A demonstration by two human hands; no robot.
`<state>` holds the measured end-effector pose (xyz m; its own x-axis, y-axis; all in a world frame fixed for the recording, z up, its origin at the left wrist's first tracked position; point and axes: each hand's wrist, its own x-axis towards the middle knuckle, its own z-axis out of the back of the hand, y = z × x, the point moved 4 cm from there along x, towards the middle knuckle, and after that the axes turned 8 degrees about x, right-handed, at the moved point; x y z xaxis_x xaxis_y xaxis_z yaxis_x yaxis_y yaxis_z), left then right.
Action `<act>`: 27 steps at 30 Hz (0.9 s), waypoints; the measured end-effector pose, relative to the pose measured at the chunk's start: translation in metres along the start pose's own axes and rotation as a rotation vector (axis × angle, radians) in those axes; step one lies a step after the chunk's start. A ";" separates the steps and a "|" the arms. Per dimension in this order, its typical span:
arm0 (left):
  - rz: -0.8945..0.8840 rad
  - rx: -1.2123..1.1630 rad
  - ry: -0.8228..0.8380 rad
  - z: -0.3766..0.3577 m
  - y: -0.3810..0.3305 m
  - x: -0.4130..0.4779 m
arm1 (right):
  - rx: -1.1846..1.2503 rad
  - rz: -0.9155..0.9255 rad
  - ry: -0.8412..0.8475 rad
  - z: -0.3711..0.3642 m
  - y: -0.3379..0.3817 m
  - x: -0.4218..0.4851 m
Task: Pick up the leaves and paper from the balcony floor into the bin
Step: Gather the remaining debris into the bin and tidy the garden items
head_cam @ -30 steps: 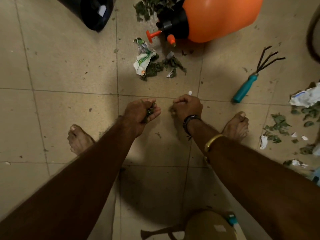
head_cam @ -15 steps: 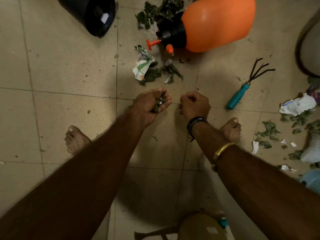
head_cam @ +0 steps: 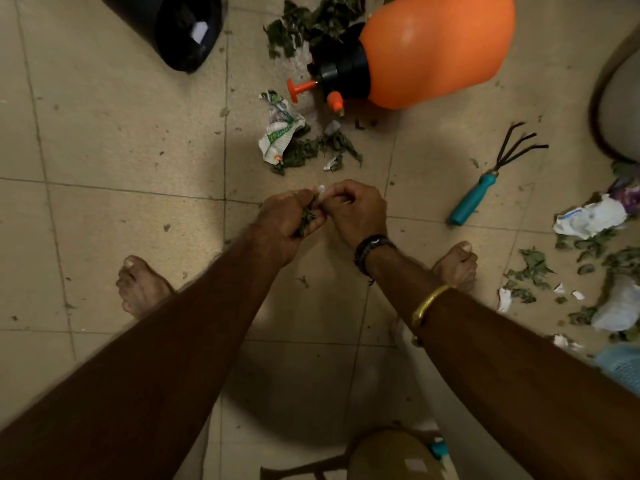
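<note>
My left hand (head_cam: 287, 225) is curled round a clump of green leaves (head_cam: 307, 216), which pokes out between thumb and fingers. My right hand (head_cam: 358, 211) sits against it, fingers curled and their tips meeting that clump. I cannot tell whether they pinch anything. A small white scrap (head_cam: 321, 189) shows right at the knuckles (on the floor or in the fingers, I can't say). Both hands hang over the tiled floor (head_cam: 114, 140).

More litter lies just beyond the hands: a crumpled printed paper (head_cam: 280, 133) touching a patch of loose leaves (head_cam: 311, 150). Further out lies the black bin (head_cam: 173, 46), its mouth tipped toward me. An orange sprayer (head_cam: 433, 46) lies on its side right of the bin, and a teal-handled hand rake (head_cam: 485, 188) rests nearer, to the right.
</note>
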<state>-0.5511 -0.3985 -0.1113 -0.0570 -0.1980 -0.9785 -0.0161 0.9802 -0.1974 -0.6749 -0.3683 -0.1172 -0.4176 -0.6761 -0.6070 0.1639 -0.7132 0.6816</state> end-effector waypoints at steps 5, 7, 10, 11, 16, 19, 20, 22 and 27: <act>-0.042 0.044 -0.039 -0.002 -0.023 -0.005 | -0.030 0.104 0.113 -0.008 0.030 -0.010; -0.036 -0.022 -0.074 0.002 -0.031 -0.002 | 0.010 0.083 0.074 0.000 0.035 0.003; -0.036 -0.057 -0.051 0.010 -0.040 0.003 | -0.379 0.196 0.012 0.008 0.040 0.039; -0.033 -0.059 -0.040 0.012 -0.042 0.005 | -0.503 0.229 0.014 0.006 0.039 0.052; -0.021 -0.097 0.001 0.023 -0.041 0.016 | -0.758 0.341 0.101 -0.018 0.024 0.092; -0.013 -0.082 0.004 0.029 -0.036 0.018 | -0.765 0.398 0.122 -0.020 0.021 0.094; -0.012 -0.072 -0.001 0.030 -0.035 0.018 | -0.744 0.375 0.126 -0.018 0.019 0.091; -0.001 -0.068 -0.017 0.031 -0.033 0.017 | -0.625 0.306 0.113 -0.011 0.015 0.078; -0.005 -0.007 -0.008 0.021 -0.036 0.009 | -0.179 0.165 0.128 -0.016 0.039 0.025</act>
<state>-0.5305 -0.4351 -0.1143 -0.0494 -0.2030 -0.9779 -0.0234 0.9791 -0.2021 -0.6647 -0.4162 -0.1119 -0.2573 -0.7959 -0.5481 0.3807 -0.6048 0.6995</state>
